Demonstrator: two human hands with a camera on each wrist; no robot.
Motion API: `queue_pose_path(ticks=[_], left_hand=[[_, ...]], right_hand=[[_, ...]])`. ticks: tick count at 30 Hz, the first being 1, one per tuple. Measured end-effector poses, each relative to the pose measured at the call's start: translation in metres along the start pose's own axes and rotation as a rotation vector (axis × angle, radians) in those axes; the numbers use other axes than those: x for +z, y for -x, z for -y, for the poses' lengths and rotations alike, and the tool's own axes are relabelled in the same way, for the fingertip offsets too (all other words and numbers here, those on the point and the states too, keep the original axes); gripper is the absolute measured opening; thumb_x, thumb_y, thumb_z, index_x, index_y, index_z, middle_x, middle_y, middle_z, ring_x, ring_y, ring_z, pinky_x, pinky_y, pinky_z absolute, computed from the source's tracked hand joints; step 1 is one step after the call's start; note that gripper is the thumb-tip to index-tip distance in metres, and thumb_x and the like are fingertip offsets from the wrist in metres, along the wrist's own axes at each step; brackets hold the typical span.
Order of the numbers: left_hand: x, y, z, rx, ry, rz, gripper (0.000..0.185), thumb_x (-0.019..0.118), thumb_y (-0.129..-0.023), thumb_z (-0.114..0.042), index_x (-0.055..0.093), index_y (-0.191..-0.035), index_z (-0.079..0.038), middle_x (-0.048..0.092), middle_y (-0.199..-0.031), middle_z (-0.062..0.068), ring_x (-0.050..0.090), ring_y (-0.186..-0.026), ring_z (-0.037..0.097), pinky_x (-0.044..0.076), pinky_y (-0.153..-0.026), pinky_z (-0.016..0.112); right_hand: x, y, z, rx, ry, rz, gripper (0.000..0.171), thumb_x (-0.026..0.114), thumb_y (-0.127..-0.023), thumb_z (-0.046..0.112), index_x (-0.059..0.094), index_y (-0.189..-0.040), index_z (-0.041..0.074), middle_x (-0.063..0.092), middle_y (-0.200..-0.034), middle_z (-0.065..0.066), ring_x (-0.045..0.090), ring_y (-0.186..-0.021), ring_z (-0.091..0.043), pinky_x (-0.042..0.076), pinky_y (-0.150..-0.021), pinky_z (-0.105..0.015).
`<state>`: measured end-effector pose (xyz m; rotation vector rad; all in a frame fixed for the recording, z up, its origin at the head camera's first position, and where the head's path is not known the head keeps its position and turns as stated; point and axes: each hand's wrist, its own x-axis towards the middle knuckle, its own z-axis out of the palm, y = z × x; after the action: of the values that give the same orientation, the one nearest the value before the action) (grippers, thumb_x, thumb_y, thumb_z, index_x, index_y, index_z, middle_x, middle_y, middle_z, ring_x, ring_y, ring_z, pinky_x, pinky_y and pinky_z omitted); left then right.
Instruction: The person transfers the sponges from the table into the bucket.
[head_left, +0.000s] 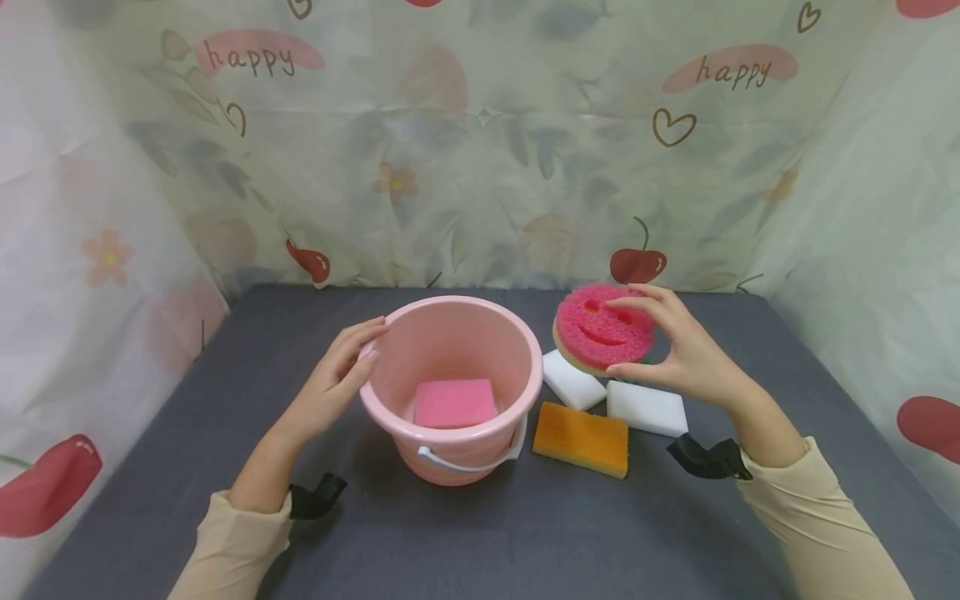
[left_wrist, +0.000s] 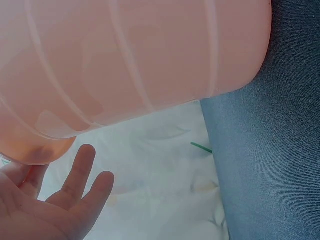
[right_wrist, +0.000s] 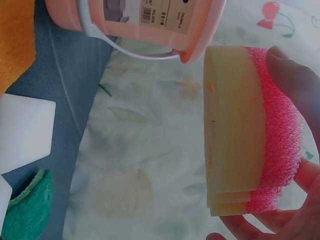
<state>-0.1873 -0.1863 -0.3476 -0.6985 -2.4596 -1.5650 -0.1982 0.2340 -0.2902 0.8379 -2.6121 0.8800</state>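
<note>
Facing the right wrist camera, a round smiley sponge [head_left: 592,325] shows its pale layer; farther off, a label [right_wrist: 167,17] hidden from the head view marks the pink bucket [head_left: 450,333]. The right hand [head_left: 693,354] pinches that sponge between its fingers above the desk [head_left: 502,533]; the left hand's [head_left: 333,375] hold the bucket's rim. Inside lies 1 pink sponge [head_left: 454,403].

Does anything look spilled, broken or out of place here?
Nothing stands out. The pink bucket stands upright, no spill or damage visible; the orange sponge and white blocks lie angled beside it. The right hand holds a round sponge whose holes form a smiling face, likely deliberate.
</note>
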Motion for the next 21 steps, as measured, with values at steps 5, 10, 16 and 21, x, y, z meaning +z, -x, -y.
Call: queue_pose_path(ticks=[5,10,16,21], left_hand=[[0.000,0.000,0.000,0.005,-0.005,-0.001,0.041,0.044,-0.097,-0.011,0.043,-0.138,-0.007,0.032,-0.148,0.012,0.032,-0.134,0.027,0.033,-0.093,0.004],[0.000,0.000,0.000,0.003,-0.008,-0.003,0.041,0.044,-0.097,-0.011,0.043,-0.138,-0.007,0.032,-0.148,0.011,0.032,-0.134,0.027,0.033,-0.093,0.004],[0.000,0.000,0.000,0.019,-0.012,-0.016,0.040,0.045,-0.097,-0.011,0.045,-0.136,-0.006,0.034,-0.147,0.012,0.033,-0.133,0.025,0.033,-0.095,0.004],[0.000,0.000,-0.001,0.029,-0.022,-0.029,0.038,0.045,-0.097,-0.010,0.046,-0.135,-0.006,0.036,-0.146,0.011,0.034,-0.132,0.023,0.031,-0.096,0.004]], right_hand=[[0.000,-0.001,0.003,-0.016,-0.009,-0.002,0.070,0.084,-0.065,0.015,0.053,-0.128,0.011,0.040,-0.139,-0.014,0.034,-0.126,-0.027,0.048,-0.084,-0.053],[0.001,-0.003,0.006,-0.032,-0.010,0.001,0.070,0.084,-0.065,0.016,0.053,-0.128,0.012,0.039,-0.139,-0.013,0.034,-0.127,-0.027,0.048,-0.085,-0.053],[0.002,-0.005,0.011,-0.057,-0.027,0.001,0.070,0.084,-0.065,0.015,0.053,-0.127,0.012,0.039,-0.139,-0.012,0.035,-0.127,-0.027,0.046,-0.088,-0.055],[0.002,-0.008,0.015,-0.083,-0.042,0.002,0.069,0.084,-0.066,0.015,0.053,-0.127,0.013,0.039,-0.139,-0.012,0.033,-0.129,-0.027,0.043,-0.091,-0.056]])
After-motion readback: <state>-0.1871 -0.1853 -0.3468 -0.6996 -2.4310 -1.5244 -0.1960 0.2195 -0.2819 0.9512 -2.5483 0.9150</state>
